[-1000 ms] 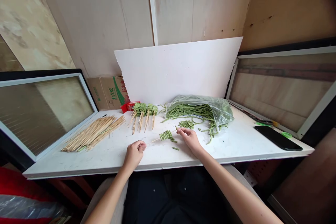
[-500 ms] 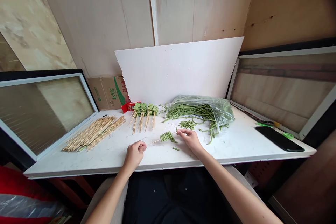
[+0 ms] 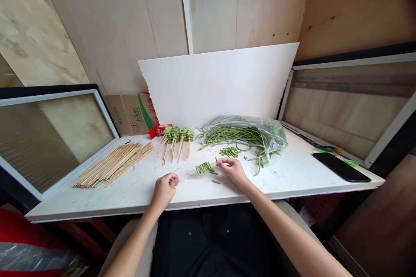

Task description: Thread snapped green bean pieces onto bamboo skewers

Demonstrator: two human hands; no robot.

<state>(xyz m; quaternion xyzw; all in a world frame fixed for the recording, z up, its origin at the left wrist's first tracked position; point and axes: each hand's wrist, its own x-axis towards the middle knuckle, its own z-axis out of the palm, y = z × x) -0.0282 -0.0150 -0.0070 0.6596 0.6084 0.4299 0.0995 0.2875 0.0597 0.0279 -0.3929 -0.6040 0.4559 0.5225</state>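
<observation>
My left hand (image 3: 166, 187) is closed around the blunt end of a bamboo skewer (image 3: 192, 173), just above the front part of the table. Several short cut pieces of green long bean (image 3: 203, 168) sit side by side along the skewer. At its far end, my right hand (image 3: 231, 169) pinches a small bean piece (image 3: 216, 160) against or beside the tip; exact contact is too small to tell. Beneath lies a loose bean piece (image 3: 216, 181). A small heap of cut bean pieces (image 3: 229, 152) rests beyond my right hand.
Bare skewers (image 3: 112, 165) lie in a pile at the left. Filled bean skewers (image 3: 178, 133) are stacked at the back, near a red packet (image 3: 156, 131). A clear plastic bag (image 3: 276, 134) of long beans stands back right. A black phone (image 3: 341, 167) lies on the right of the white table (image 3: 130, 199).
The whole view has shifted slightly. Both hands keep nearly the same places, with the skewer still between them and the bean piece at my right fingertips.
</observation>
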